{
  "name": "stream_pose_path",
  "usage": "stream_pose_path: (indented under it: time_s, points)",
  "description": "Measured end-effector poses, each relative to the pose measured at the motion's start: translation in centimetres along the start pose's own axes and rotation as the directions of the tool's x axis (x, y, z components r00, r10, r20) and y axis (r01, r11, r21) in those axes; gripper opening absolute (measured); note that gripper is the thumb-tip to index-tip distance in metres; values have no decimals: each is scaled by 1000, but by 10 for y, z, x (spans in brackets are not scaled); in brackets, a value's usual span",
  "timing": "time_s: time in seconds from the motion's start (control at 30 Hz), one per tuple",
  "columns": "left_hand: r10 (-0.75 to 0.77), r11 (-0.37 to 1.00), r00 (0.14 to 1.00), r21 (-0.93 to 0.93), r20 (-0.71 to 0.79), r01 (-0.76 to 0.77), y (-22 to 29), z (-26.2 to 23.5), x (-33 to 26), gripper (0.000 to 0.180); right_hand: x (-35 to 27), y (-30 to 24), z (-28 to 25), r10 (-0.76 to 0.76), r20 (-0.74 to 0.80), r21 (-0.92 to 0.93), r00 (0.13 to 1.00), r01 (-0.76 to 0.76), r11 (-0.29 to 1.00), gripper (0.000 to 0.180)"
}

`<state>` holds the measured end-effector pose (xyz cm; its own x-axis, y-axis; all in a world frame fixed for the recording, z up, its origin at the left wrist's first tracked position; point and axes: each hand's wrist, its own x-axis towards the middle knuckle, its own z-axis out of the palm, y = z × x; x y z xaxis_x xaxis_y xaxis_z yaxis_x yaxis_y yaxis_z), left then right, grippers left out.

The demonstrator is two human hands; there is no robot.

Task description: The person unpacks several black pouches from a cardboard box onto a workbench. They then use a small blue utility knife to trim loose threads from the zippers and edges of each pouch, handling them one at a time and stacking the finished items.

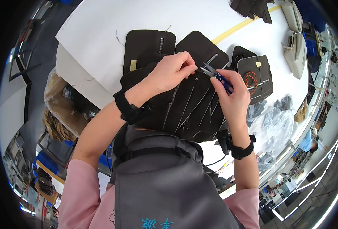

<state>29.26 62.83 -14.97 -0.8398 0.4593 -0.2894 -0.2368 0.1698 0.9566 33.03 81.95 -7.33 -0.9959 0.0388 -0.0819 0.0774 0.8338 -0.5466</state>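
Observation:
My left hand [171, 72] is closed in a pinch at the upper edge of a dark brown fabric piece [157, 110]; what lies between its fingertips is too small to make out. In my right hand [234, 95] is a pair of small scissors [223, 81] with blue handles, the blades pointing at the left fingertips. The brown piece lies over the table's near edge, against my apron. It carries a zipper [171, 101] and several pale loose threads or narrow strips. Beyond it lie two more dark panels with zippers, one at the left [144, 44] and one in the middle [199, 44].
At the right are stacked dark panels [262, 66] with an orange cord [250, 81] on top. Clear plastic bags [278, 122], cream pouches [295, 55] and dark fabric pieces [253, 7] also lie on the white table [96, 30]. A plastic-lined bin [58, 95] stands at the left.

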Motion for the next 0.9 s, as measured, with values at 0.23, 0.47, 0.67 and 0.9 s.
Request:
stream_pose_path:
  time_s: [0.23,0.47,0.67,0.9]
  points:
    - [75,992,997,106,-25,-72,0,3,-3,14,-9,1,-1,-304,-62,-226,951,283,932,18]
    - [119,985,992,126,-32,-115,-2,5,-3,13,-6,3,2,-353,-55,-247,934,330,911,16]
    - [119,981,992,161,-32,-112,-4,6,-3,13,-3,3,1,-394,-30,-276,919,371,887,15]
    - [-46,983,990,-182,-136,20,-1,-18,-15,11,-2,8,5,-32,-67,91,997,39,995,19]
